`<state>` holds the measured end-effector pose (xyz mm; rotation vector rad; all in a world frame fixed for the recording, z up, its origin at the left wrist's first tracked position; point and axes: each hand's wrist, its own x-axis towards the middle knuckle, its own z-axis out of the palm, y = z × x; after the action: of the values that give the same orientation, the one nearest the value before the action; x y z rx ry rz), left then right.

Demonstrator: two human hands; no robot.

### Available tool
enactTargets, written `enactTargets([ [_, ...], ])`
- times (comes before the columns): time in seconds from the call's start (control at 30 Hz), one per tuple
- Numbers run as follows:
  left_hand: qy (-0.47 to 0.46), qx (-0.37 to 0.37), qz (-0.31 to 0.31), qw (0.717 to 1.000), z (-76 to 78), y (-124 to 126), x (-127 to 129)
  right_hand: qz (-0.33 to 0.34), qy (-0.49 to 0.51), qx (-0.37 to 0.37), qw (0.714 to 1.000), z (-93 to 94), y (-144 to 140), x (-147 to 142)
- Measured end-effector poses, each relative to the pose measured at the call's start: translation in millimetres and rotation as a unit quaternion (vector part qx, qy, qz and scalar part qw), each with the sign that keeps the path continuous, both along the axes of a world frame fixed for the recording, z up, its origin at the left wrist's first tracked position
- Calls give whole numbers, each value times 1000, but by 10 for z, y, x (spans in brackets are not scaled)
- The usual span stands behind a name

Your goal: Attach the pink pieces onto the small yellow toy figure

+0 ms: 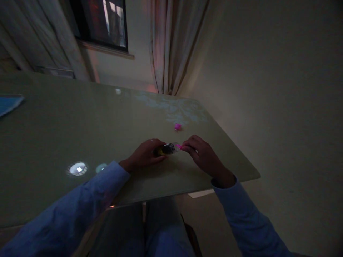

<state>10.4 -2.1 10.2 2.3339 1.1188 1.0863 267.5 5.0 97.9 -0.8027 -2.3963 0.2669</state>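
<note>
Sleeves (238, 207) are flanking a bottle (169, 148); left fingers (155, 143) are gripping it, right fingers (190, 143) pinching a pink piece (178, 146); slackening would be inviting slippage.

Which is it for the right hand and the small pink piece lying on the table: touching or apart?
Apart: the head view shows bare tabletop between the right hand and the small pink piece.

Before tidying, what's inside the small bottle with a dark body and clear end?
At the clear end, a slim pink piece shows, pinched by the right hand. The bottle's dark body and left hand hide the rest.
</note>
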Motion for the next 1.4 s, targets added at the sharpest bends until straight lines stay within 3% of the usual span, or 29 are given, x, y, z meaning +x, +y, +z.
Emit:
enactTargets([
  [0.27, 17, -1, -3, 1000, 20, -1, 16, -9, -49, -29, 998, 16, 19, -54],
  [0.5, 2, -49, 0, 999, 70, -28, 36, -50, -57, -48, 996, 75, 52, -167],
  [0.87, -87, -115, -14, 989, -6, 13, 43, -59, -1, -217, 974, 234, 261, -298],
  [1.03, -121, -161, -26, 979, 38, -10, 74, -11, -20, -252, 967, 336, 300, -302],
  [1.23, -137, -191, -29, 972, 58, -13, 87, 21, -61, -220, 973, 411, 302, -341],
  [1.4, -156, -220, -45, 962, 74, -5, 94, 28, -22, -208, 977, 411, 304, -367],
])
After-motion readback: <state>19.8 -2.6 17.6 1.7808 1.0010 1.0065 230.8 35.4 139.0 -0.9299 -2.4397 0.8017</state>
